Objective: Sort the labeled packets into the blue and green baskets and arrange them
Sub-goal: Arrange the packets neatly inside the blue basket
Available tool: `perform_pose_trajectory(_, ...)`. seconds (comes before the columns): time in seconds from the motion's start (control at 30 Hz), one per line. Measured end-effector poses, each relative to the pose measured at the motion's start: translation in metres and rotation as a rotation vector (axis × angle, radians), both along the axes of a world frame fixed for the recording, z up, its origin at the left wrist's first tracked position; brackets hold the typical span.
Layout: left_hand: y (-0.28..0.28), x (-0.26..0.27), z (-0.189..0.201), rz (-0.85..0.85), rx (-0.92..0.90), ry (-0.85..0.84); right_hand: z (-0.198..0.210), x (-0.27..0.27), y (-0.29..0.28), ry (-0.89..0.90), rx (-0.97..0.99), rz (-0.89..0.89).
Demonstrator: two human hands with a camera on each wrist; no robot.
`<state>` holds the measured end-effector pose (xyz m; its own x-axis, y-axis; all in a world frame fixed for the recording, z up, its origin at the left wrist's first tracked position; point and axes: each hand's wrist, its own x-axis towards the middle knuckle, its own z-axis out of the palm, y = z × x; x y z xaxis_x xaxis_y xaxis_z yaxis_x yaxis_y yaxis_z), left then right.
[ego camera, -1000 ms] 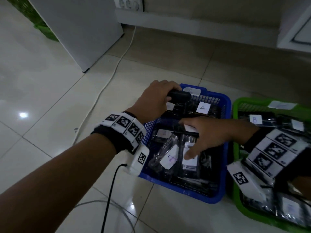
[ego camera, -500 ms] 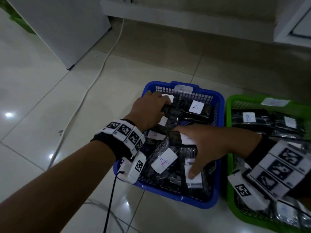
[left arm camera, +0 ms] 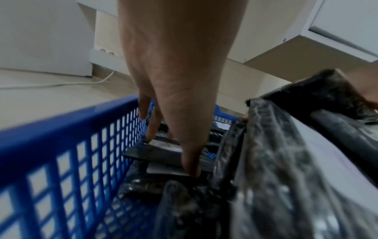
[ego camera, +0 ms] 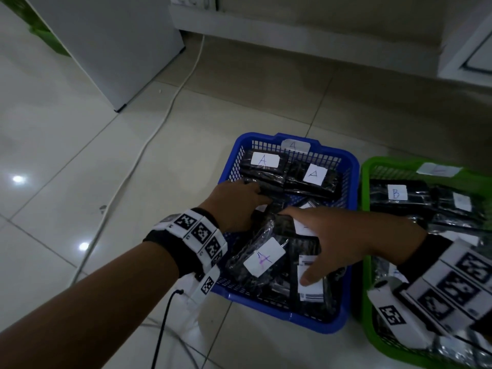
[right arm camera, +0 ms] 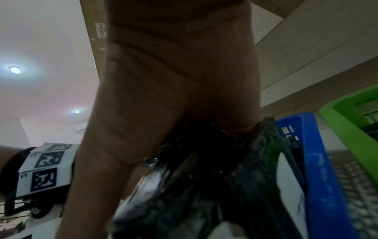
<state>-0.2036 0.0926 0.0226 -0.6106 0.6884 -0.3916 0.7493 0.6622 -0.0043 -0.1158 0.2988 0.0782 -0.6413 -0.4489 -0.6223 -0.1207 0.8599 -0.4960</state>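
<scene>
The blue basket (ego camera: 279, 314) holds black packets with white "A" labels, two flat at the back (ego camera: 265, 159) (ego camera: 315, 174) and several on edge in front (ego camera: 263, 257). My left hand (ego camera: 239, 203) reaches into its back left. In the left wrist view its straight fingers (left arm camera: 191, 169) touch a flat black packet (left arm camera: 155, 150) beside the basket wall (left arm camera: 61, 145). My right hand (ego camera: 327, 243) lies spread over the front packets with straight fingers and presses on them (right arm camera: 245, 186). The green basket (ego camera: 394, 162) on the right holds "B" packets (ego camera: 396, 193).
The baskets stand side by side on a tiled floor. A white cable (ego camera: 159, 129) runs across the floor to the wall, past a white cabinet (ego camera: 106, 49). A thin black cable (ego camera: 162, 323) hangs from my left wrist camera.
My left hand, which held a black packet up at the blue basket's far rim, came down into the back left and now rests on a flat packet. My right hand stayed on the front packets.
</scene>
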Motion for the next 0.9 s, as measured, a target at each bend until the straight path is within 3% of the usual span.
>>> perform_pose_trajectory(0.3,-0.007,-0.011,0.012,0.042,0.101,-0.016,0.004,0.003,0.004,-0.036,-0.077,-0.053)
perform_pose_trajectory(0.47,-0.009,-0.004,0.014,-0.038,-0.011,-0.03,0.002,0.005,0.004,-0.037,-0.11,-0.085)
perform_pose_trajectory(0.6,-0.013,0.005,0.008,-0.019,0.157,-0.175,-0.002,0.003,0.002,-0.018,-0.112,-0.089)
perform_pose_trajectory(0.67,-0.012,0.004,0.015,0.222,0.313,-0.349,-0.007,0.001,-0.001,0.032,-0.1,-0.091)
perform_pose_trajectory(0.73,-0.008,0.009,0.024,0.517,0.639,-0.561,-0.013,-0.002,-0.007,0.134,-0.106,-0.116)
perform_pose_trajectory(0.8,-0.002,0.016,0.028,0.661,0.86,-0.689,-0.016,-0.006,-0.011,0.202,-0.15,-0.149)
perform_pose_trajectory(0.9,0.007,0.025,0.028,0.573,0.935,-0.766,0.001,-0.019,-0.001,0.126,-0.252,-0.188)
